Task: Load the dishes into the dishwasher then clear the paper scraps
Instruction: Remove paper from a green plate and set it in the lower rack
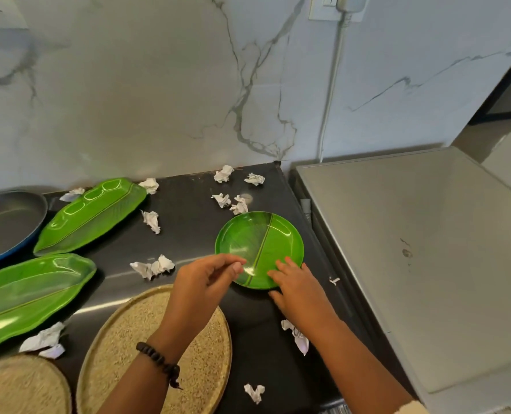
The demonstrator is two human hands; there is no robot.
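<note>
A round green plate lies flat on the black counter, near its right end. My right hand lays straight fingers on the plate's near right rim, with the thumb on the counter just outside the edge. My left hand hovers at the near left rim, its fingers loosely curled and holding nothing. Two long green leaf-shaped trays sit to the left, one with small wells and one plain. Several crumpled paper scraps are scattered over the counter.
Two round woven mats lie at the counter's front, under my left forearm. A dark pan sits at the far left. A grey appliance top adjoins the counter on the right. A marble wall with a socket and cable stands behind.
</note>
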